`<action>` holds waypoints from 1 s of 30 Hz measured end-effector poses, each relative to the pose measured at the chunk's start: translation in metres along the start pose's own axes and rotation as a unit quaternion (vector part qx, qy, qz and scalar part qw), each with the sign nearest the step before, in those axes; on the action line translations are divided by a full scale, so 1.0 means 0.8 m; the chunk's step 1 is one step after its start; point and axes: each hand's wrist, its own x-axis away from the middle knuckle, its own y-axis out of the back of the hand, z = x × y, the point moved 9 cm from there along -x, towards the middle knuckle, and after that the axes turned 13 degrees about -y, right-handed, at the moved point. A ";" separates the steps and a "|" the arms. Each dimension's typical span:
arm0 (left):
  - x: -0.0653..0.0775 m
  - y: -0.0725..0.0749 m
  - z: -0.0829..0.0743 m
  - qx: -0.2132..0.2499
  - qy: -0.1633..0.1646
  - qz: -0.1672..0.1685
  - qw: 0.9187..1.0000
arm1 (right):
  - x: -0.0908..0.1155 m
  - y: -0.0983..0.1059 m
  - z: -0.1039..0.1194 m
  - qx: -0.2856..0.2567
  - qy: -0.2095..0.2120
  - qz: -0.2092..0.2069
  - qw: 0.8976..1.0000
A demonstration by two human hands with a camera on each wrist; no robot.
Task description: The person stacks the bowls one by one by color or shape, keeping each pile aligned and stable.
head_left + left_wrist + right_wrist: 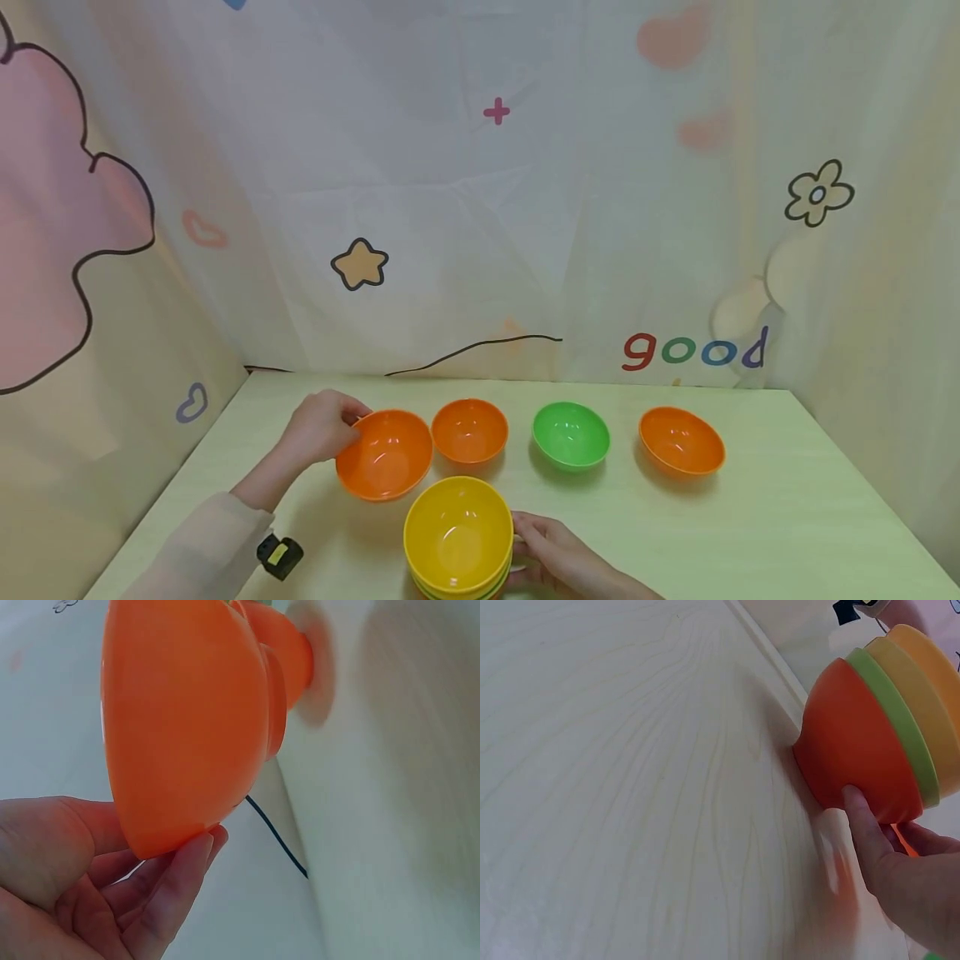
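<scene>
My left hand (pixel 321 427) pinches the rim of an orange bowl (pixel 386 457). In the left wrist view this bowl (pixel 187 727) is held above the table, thumb on one side and fingertips on its outer wall. My right hand (pixel 561 554) grips the right side of a stack of bowls with a yellow bowl (pixel 457 537) on top. The right wrist view shows the stack's layers: a dark orange bowl (pixel 855 742) lowest, a green bowl (pixel 900 724) over it, then yellow ones. The right hand's fingers (pixel 866 825) touch the lowest bowl.
Along the back of the pale table (pixel 795 517) stand another orange bowl (pixel 470 432), close beside the held one, a green bowl (pixel 572 437) and a further orange bowl (pixel 681 443). A printed curtain (pixel 450 208) hangs behind. A black device (pixel 280 557) sits by the left wrist.
</scene>
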 end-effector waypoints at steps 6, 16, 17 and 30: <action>-0.005 0.008 -0.019 -0.002 -0.013 -0.001 1.000 | 0.000 -0.001 0.001 -0.003 0.007 0.002 1.000; -0.003 0.017 -0.059 0.008 -0.059 0.008 0.998 | 0.000 0.001 0.000 0.004 0.000 -0.001 1.000; -0.002 0.017 -0.064 0.011 -0.062 0.009 0.998 | 0.000 0.001 0.000 0.005 0.000 -0.001 1.000; 0.011 0.001 -0.108 0.039 -0.085 0.023 0.995 | 0.002 -0.001 0.003 0.004 0.017 0.008 1.000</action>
